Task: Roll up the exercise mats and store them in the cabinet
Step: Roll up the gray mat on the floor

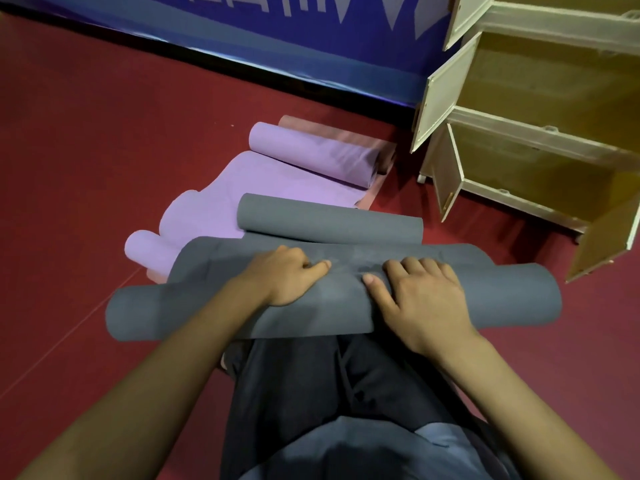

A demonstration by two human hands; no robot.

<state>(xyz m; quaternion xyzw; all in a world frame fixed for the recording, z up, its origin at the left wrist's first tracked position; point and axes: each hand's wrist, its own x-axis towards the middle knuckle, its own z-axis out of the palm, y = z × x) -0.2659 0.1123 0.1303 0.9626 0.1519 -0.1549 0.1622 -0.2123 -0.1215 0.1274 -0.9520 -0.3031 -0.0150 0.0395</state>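
Note:
A grey exercise mat (pixel 173 310) lies across the red floor in front of my knees, rolled at its near end and curled up at its far end (pixel 329 218). My left hand (pixel 287 277) rests on top of the near roll, fingers curled over its far side. My right hand (pixel 420 299) presses on the same roll to the right, fingers bent over it. Behind the grey mat lies a purple mat (pixel 242 188), curled at both ends, on top of a pink mat (pixel 339 133). The cabinet (pixel 540 140) stands at the upper right with its doors open.
A blue banner (pixel 277 39) runs along the wall at the back. The lowest cabinet doors (pixel 446 171) swing out over the floor near the mats' right ends. Red floor (pixel 104 150) stretches to the left. My legs in dark trousers (pixel 311 382) are below the grey roll.

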